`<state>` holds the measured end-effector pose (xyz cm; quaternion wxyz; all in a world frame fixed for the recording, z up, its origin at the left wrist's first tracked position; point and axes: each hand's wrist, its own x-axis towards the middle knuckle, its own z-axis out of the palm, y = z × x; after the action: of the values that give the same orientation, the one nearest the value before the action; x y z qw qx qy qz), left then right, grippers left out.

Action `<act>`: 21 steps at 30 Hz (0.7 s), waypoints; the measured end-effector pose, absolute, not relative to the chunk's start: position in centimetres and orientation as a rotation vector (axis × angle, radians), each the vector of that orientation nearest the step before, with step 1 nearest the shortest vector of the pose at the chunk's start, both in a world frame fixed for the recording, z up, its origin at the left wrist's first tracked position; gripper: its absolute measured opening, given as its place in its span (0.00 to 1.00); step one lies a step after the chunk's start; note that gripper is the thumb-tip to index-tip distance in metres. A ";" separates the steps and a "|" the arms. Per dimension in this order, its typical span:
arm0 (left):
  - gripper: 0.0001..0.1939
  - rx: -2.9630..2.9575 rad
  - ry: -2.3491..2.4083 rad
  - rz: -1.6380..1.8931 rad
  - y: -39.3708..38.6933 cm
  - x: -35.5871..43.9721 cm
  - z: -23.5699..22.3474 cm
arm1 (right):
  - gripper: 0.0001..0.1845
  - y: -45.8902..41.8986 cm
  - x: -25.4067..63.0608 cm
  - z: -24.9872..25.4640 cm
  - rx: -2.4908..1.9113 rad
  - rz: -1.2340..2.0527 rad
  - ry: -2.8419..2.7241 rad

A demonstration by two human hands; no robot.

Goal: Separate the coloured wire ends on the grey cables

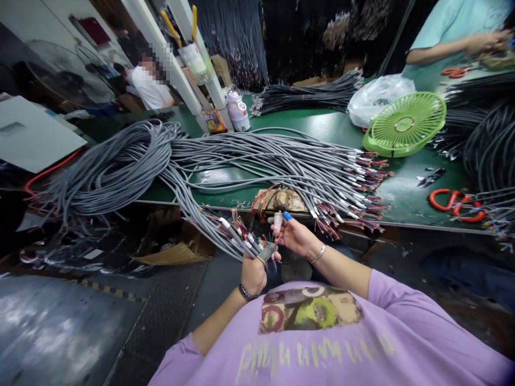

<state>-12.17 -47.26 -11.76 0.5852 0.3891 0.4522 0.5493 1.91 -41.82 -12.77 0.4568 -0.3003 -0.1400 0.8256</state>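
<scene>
My left hand (254, 272) is closed around the ends of several grey cables (225, 230), whose stripped coloured wires fan out above the fist. A taped thumb presses on them. My right hand (295, 235) sits just to the right, fingers pinched on a small pale connector (278, 221) near the wire ends; one fingertip wears a blue cover. A large bundle of grey cables (257, 155) runs from my left hand up across the green table (322, 126).
A green fan (404, 124) lies at the right. Red scissors (454, 203) and black cable bundles (488, 145) are further right. A bottle (238, 111) stands by a white post. Another person in teal (450, 43) works at the far right; one more sits at the back left.
</scene>
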 end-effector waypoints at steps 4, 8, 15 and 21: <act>0.13 0.907 1.074 1.276 -47.2 -12.1 -11.9 | 0.15 -41.8 2.0 -12.5 -0.829 1.958 -0.384; 0.12 0.901 1.113 1.268 -47.0 -11.9 -11.8 | 0.18 -41.9 2.1 -12.6 -0.882 1.882 -0.510; 0.10 0.882 1.113 1.257 -46.5 -11.7 -12.1 | 0.25 -41.8 1.7 -13.0 -0.955 1.766 -0.620; 0.13 0.840 1.114 1.249 -46.3 -11.4 -12.1 | 0.20 -41.2 1.3 -12.1 -0.896 1.934 -0.370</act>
<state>-11.42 -46.28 -12.11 0.5928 0.3612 0.4791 0.5372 1.28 -41.22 -12.13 0.4699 -0.3657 -0.1508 0.7891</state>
